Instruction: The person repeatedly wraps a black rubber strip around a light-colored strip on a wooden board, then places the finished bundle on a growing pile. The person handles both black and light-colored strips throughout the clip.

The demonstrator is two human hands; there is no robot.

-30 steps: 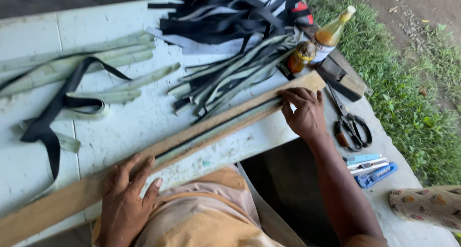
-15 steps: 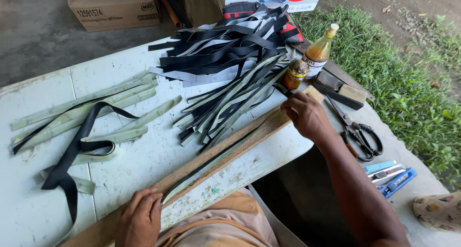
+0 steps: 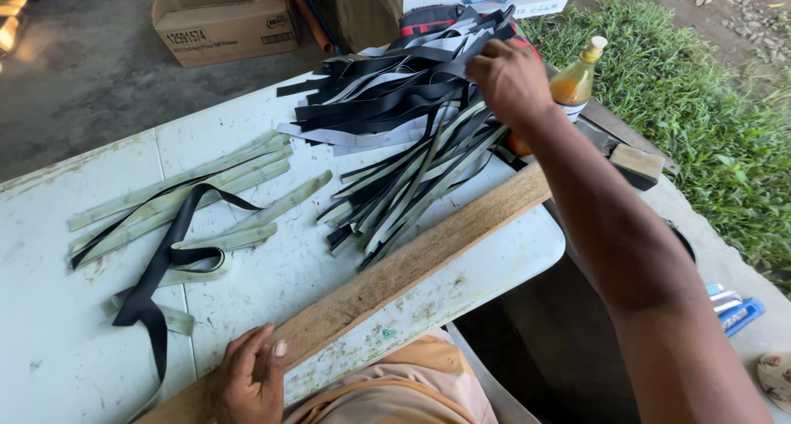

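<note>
In the head view, the left hand (image 3: pixel 247 383) is lying flat on the near end of a long plank (image 3: pixel 395 276), grip released, fingers spread, pressing rather than grasping. The plank is running slantwise along the near edge of the table (image 3: pixel 49 342), its far end reaching the right corner. The right hand (image 3: pixel 511 78) is reaching over the pile of black and grey strips (image 3: pixel 404 119), fingers curling into the top strips; whether its grip is clenching one I cannot tell. A bottle (image 3: pixel 574 78) is standing just beside that hand. Pale green strips (image 3: pixel 181 201) and a black strap (image 3: pixel 156 267) are lying well apart at the left, leaving bare table between them and the plank.
</note>
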